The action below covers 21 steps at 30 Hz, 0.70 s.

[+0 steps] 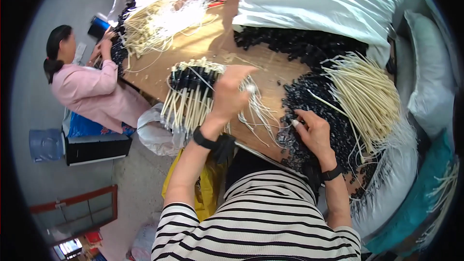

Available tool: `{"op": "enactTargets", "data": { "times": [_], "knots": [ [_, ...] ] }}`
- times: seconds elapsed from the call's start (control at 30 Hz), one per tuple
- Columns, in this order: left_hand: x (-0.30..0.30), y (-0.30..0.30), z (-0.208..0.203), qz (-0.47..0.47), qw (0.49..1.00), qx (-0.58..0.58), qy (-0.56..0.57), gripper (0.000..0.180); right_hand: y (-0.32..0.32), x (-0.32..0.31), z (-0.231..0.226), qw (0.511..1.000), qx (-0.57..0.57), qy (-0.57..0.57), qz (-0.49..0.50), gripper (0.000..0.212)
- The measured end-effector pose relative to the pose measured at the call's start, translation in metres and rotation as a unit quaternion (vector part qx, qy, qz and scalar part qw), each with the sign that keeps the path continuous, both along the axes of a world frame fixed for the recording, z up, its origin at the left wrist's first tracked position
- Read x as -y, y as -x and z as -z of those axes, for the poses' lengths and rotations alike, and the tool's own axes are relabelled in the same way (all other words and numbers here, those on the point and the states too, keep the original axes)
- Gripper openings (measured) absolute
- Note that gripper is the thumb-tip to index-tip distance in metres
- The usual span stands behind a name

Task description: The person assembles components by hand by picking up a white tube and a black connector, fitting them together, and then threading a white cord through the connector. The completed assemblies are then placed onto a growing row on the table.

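Observation:
My left hand (231, 92) is over the wooden table, its index finger stretched out and apart from the thumb. Just beside it hang loose white cords (258, 108). Under and left of that hand lies a row of cream sticks with black sleeves (192, 79), side by side. My right hand (315, 133) is at the edge of a pile of small black pieces (302, 96), thumb and index finger pinched together. Whatever sits between those fingertips is too small to name. A white patch covers the right thumb's tip. Right of the pile lies a large bundle of cream sticks (369, 99) with thin white ends.
A white sack (319, 0) spills black pieces at the back. Another stick bundle (150, 26) lies at the far left, near a person in pink (87, 87) working there. Full sacks (430, 67) line the right side. A yellow bag (205, 188) hangs below the table edge.

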<state>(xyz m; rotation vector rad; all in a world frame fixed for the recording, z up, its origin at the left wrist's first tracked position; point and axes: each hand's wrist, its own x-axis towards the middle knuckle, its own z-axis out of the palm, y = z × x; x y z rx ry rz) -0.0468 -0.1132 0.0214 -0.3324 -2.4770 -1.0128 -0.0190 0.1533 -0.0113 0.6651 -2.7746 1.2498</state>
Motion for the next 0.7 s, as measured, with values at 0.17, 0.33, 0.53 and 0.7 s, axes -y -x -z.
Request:
{"op": "enactTargets", "data": {
  "times": [0.17,0.33,0.53,0.7],
  "knots": [
    [-0.076,0.09,0.036,0.137,0.99,0.028,0.003,0.042,0.009,-0.066,-0.008,0.982,-0.086,-0.05,0.163,0.017],
    [-0.091,0.123,0.072,0.008,0.986,0.067,0.152,0.038,0.003,-0.117,-0.011,0.924,-0.055,-0.255,0.279,0.02],
    [-0.074,0.097,0.068,0.038,0.987,0.097,0.121,0.025,0.003,-0.11,-0.007,0.958,-0.061,-0.172,0.22,0.015],
    [-0.057,0.08,0.066,0.011,0.995,0.091,0.04,0.025,0.018,-0.09,-0.031,0.947,-0.235,-0.177,0.128,0.013]
  ]
}}
